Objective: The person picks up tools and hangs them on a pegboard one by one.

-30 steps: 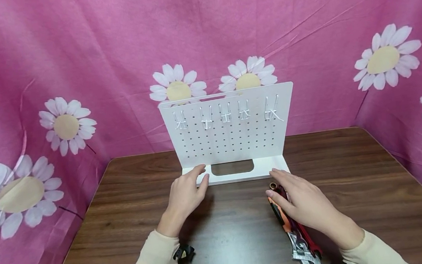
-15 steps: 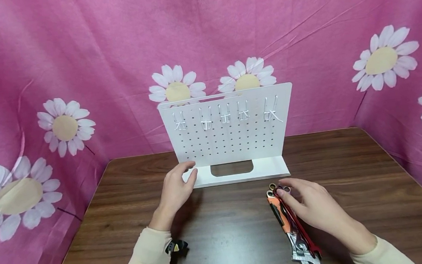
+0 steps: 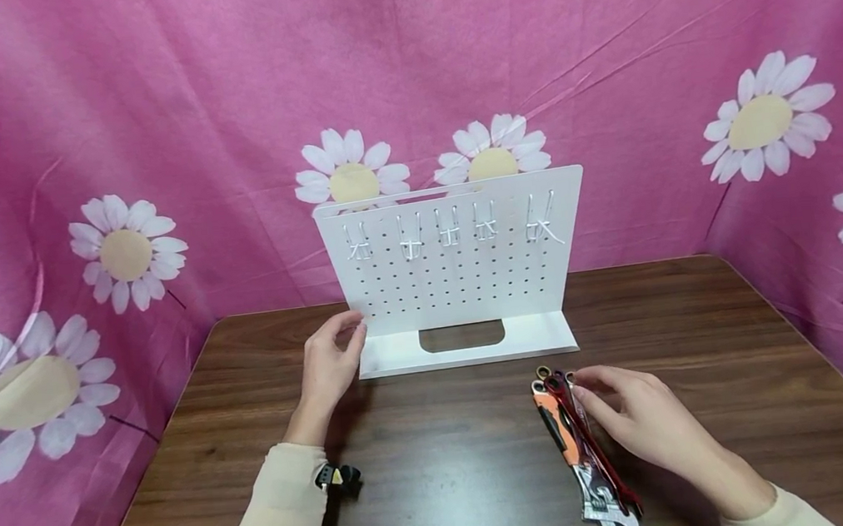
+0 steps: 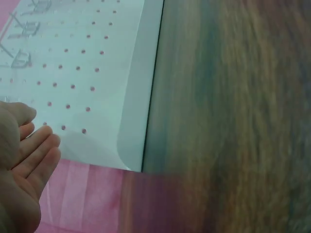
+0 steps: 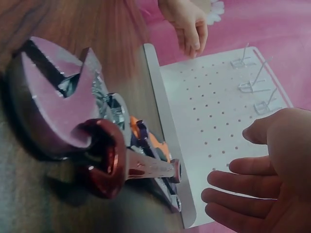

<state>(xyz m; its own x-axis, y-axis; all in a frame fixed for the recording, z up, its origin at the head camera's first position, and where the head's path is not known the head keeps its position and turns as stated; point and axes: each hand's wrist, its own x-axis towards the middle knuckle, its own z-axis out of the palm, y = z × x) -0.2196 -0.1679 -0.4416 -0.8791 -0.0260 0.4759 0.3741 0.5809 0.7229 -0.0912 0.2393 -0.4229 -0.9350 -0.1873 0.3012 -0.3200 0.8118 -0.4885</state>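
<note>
A white pegboard stand (image 3: pixel 461 289) stands upright at the back of the table, with several wire hooks (image 3: pixel 486 225) along its upper part. My left hand (image 3: pixel 326 372) is at the board's lower left edge, fingers loosely bent and holding nothing; whether they touch it I cannot tell. Right of centre lies a bundle of wrenches: an adjustable wrench (image 3: pixel 598 498) with an orange and black handle, a red wrench (image 3: pixel 606 466), and others partly hidden beneath. My right hand (image 3: pixel 653 418) hovers beside their ring ends. In the right wrist view its fingers (image 5: pixel 243 187) are extended and apart from the tools.
A brown wood-grain table (image 3: pixel 440 478) carries everything. Pink cloth (image 3: pixel 242 103) printed with white daisies hangs behind it and at both sides. A dark device (image 3: pixel 338 477) is strapped on my left wrist.
My left hand has drawn back leftward from the stand's base to its left edge. My right hand has shifted right, off the wrenches' ring ends, uncovering more of them.
</note>
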